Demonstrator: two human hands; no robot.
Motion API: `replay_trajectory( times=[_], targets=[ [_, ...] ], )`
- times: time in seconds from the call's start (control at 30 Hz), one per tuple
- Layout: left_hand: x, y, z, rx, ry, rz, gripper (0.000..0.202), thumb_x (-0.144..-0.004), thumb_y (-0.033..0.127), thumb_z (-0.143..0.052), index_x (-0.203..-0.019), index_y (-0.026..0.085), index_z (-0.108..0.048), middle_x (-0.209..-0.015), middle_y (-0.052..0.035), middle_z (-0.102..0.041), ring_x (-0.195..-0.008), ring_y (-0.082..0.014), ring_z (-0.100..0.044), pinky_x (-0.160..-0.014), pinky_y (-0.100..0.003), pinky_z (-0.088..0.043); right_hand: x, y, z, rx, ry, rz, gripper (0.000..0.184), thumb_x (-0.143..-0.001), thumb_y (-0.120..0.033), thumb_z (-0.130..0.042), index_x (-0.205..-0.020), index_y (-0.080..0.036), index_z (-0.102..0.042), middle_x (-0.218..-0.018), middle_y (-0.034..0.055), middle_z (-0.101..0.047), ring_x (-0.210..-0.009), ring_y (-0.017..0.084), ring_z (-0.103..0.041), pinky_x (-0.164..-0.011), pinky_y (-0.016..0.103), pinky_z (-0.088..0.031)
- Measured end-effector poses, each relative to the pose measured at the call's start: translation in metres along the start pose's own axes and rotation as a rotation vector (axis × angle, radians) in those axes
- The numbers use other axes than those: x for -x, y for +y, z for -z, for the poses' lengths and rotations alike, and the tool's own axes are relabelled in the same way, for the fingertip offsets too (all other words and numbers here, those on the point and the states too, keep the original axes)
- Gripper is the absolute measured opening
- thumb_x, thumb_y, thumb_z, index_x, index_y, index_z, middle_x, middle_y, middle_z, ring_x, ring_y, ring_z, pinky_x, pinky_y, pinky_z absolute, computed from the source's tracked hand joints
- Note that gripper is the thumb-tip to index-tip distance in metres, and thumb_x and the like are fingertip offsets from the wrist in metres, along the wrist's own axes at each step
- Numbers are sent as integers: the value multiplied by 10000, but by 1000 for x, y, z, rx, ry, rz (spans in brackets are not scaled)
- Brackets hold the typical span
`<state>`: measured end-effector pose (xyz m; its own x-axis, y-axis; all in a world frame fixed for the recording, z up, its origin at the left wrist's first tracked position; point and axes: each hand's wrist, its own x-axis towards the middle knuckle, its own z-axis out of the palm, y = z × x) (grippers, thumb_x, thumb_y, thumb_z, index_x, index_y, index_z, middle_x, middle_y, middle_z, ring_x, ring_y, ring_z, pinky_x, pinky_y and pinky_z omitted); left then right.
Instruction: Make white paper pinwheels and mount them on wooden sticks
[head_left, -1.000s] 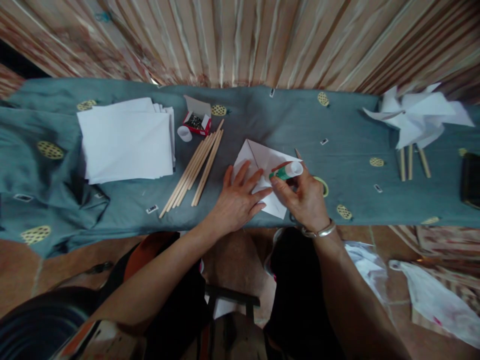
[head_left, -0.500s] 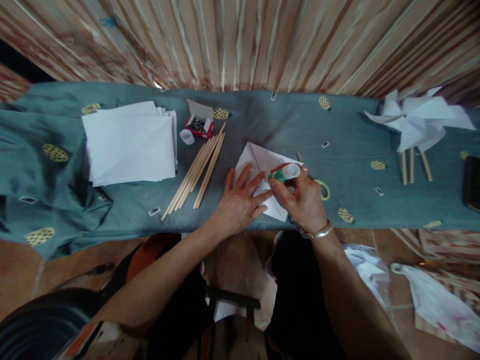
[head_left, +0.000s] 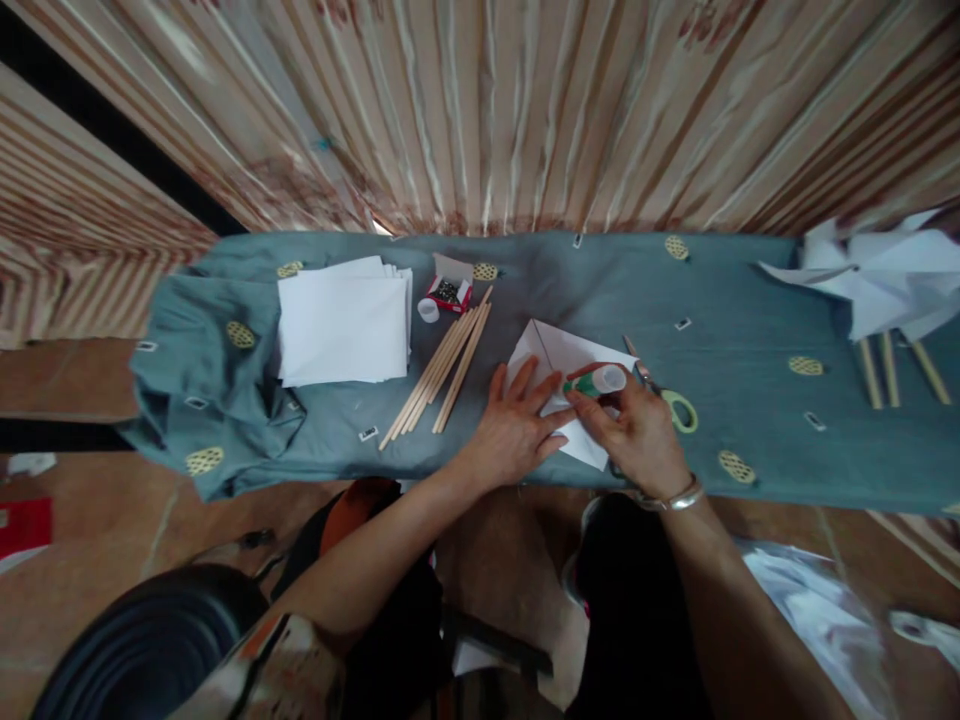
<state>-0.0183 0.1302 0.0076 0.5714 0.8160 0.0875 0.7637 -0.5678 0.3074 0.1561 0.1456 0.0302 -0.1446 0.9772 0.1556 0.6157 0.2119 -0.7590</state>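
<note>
A white sheet of paper (head_left: pixel 570 347) with dark crease or cut lines lies on the cloth-covered table in front of me. My left hand (head_left: pixel 519 425) rests on it with spread fingers, pressing it flat. In my right hand (head_left: pixel 637 430) is a green glue stick (head_left: pixel 596 381), tilted, its tip low over the middle of the paper; whether the tip touches is hidden by my fingers. Scissors with pale green handles (head_left: pixel 679 410) lie just right of my right hand, partly covered by it.
Left of the paper lie several wooden sticks (head_left: pixel 442 365), a white cap (head_left: pixel 428 310), a small red box (head_left: pixel 450 290) of metal pins and a stack of white paper (head_left: pixel 345 325). White paper pinwheels (head_left: pixel 892 275) on sticks lie at far right. A pleated curtain (head_left: pixel 517 120) hangs behind the table.
The whole view has shifted, so the table's contents appear further right and slightly lower. Both hands keep nearly the same pose on the paper, and the glue stick stays in the right hand.
</note>
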Motion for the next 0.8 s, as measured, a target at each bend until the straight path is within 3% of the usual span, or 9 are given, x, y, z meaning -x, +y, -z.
replay_trajectory(
  times=[0.2,0.33,0.43,0.5,0.57,0.67,0.8],
  targets=[
    [2,1,-2,-18,28,-6,408,-885,430,-544,-1285,353,-567,-1511,-64,-394,-1436,-334,-229,-1105,-633,-203,0,6,3,-666,99,-236,282,-797,-467,-673,-896,-203,-652,-722,13,-688,-569,132,-611,-541,260,-513],
    [2,-4,8,14,83,0,462,-905,440,-503,-1346,303,-506,-1494,-83,-417,-1432,-299,-256,-1120,-600,-209,-2,4,8,-939,150,-324,257,-777,-446,-705,-863,-205,-678,-717,6,-693,-518,101,-587,-508,232,-517],
    [3,-28,28,41,262,61,428,-932,384,-458,-1330,236,-513,-1411,-103,-503,-1363,-245,-381,-1137,-518,-243,-1,2,10,-1042,158,-350,255,-751,-437,-732,-849,-206,-688,-753,9,-713,-535,94,-594,-517,221,-527],
    [7,-55,43,47,484,237,377,-919,330,-475,-1260,191,-559,-1304,-113,-571,-1250,-236,-485,-1083,-462,-346,0,1,11,-1043,148,-340,251,-751,-436,-731,-850,-209,-688,-786,17,-725,-550,101,-605,-528,230,-536],
    [13,-83,54,17,615,419,378,-872,298,-538,-1218,152,-580,-1229,-130,-597,-1173,-257,-515,-1024,-439,-402,2,2,12,-1027,138,-320,250,-757,-440,-725,-849,-212,-686,-788,19,-728,-565,109,-616,-544,240,-544],
    [20,-115,60,-43,565,582,413,-814,270,-599,-1207,143,-585,-1197,-130,-616,-1141,-297,-508,-980,-455,-418,3,3,14,-1034,128,-306,247,-758,-442,-726,-836,-211,-685,-790,20,-731,-580,109,-625,-557,241,-543],
    [17,-127,57,-77,450,652,392,-813,297,-601,-1172,140,-615,-1194,-133,-629,-1142,-327,-495,-956,-474,-408,-1,2,14,-1095,112,-312,248,-740,-433,-748,-818,-205,-693,-803,23,-739,-578,99,-617,-550,224,-540]
  ],
)
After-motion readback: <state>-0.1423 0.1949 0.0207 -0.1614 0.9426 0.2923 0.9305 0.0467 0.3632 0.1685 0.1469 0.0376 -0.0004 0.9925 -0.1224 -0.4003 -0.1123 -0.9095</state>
